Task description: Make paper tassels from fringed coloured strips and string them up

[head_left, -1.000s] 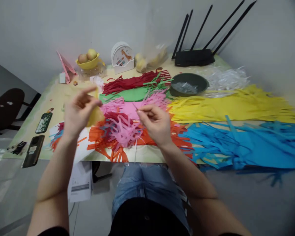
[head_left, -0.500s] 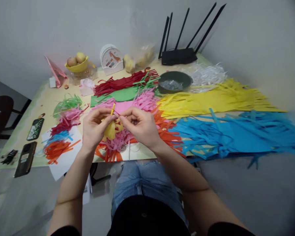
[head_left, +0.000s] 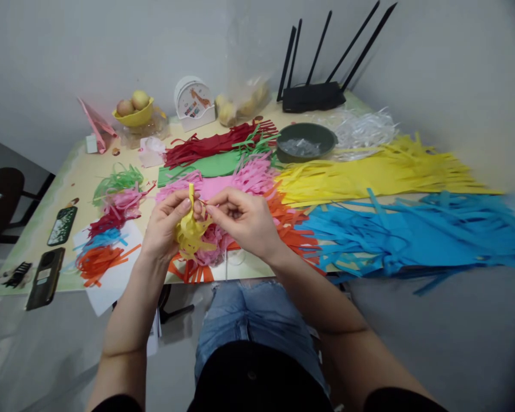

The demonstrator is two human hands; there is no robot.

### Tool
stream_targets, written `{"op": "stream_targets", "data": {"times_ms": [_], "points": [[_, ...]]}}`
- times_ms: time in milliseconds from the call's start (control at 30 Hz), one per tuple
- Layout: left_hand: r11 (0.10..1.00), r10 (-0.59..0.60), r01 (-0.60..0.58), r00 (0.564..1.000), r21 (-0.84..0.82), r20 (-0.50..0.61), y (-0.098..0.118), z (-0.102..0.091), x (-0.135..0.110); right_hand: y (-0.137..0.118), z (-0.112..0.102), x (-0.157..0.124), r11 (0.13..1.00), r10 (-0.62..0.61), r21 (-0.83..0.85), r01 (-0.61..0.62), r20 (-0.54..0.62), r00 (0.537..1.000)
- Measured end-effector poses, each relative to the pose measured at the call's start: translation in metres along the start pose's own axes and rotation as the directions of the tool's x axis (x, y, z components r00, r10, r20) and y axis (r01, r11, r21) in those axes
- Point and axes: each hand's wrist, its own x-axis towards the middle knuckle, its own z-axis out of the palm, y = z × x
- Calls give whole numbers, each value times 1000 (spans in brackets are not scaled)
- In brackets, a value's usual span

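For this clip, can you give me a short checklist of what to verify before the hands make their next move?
1. Left hand has hold of the yellow fringed bundle: ok.
2. Right hand pinches a thin strand near the bundle's top: ok, apparently.
3. Strand knotted: cannot tell, fingers cover it.
4. Green bundle and orange bundle lie apart from both hands: ok.
5. Blue fringed sheet wholly on the table: not ok, strips hang past the front edge.
6. Dark bowl upright: ok.
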Motion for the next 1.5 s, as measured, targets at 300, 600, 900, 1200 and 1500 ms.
{"op": "stream_targets", "data": {"times_ms": [300, 600, 900, 1200, 1500], "points": [[998, 31, -31, 999, 51, 10, -1, 0, -1, -2, 1, -1, 999, 36, -2, -36, -11, 999], [990, 67, -64, 998, 126, -18, -5, -5, -1, 0, -2, 2, 999, 8, 44, -9, 26, 1000], [982, 29, -21, 999, 190, -41, 4, -12, 1, 9, -4, 8, 971, 112, 194, -140, 145, 983], [925, -44, 19, 997, 379, 58, 3, -17, 2, 24, -5, 15, 876, 162, 388, -286, 322, 933], [599, 49, -193, 977, 777, 205, -12, -12, 2, 34, -2, 17, 910, 161, 410, -63, -208, 965]]}}
